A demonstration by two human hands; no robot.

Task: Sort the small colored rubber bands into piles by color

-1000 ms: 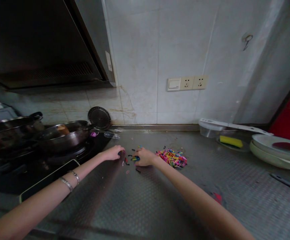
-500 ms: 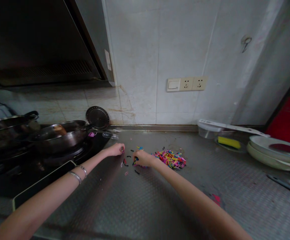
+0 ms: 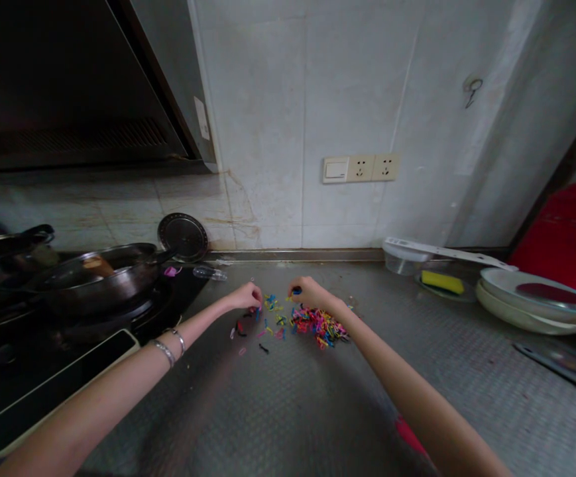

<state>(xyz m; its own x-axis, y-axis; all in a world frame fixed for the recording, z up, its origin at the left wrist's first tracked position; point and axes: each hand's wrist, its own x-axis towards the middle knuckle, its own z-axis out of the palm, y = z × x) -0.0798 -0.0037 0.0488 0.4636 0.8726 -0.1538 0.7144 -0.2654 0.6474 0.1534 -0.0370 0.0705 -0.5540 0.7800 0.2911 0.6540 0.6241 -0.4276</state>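
Tiled wall backs a grey countertop where a pile of small multicoloured bands lies. A person's right hand, fingers curled narrow around a dark-blue patch, hovers at the pile's far left edge. Well left of the pile, beyond scattered loose bands, the left hand pinches its fingertips together; at this size, whether either hand grips a band cannot be told. A yellow sponge sits well right of the pile.
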